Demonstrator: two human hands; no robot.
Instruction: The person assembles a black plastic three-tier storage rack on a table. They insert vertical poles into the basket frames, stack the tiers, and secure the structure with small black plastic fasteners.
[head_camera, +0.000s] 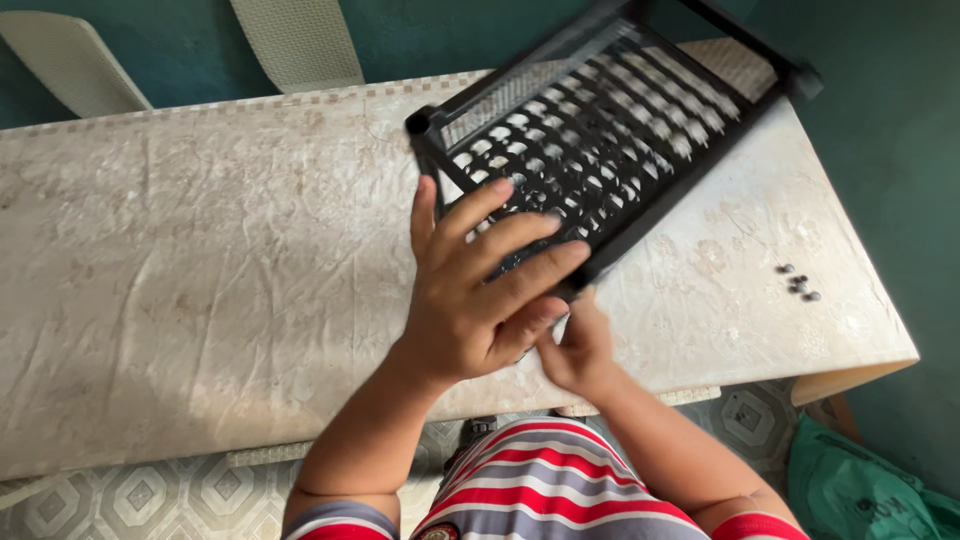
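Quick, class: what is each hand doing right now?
Left hand: open, fingers spread flat on the black slotted rack.
Right hand: pinching the rack's near corner; grip partly hidden.

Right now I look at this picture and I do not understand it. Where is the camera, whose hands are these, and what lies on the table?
The one picture comes from a camera worn on a person's head, looking down. Both hands are that person's own. The left hand lies spread on a black plastic lattice rack, which is tilted on the table. The right hand touches the rack's near corner from below; its grip is partly hidden. The table has a pale, worn cover. A few small dark screws lie near its right edge. Two pale chair backs stand behind the table.
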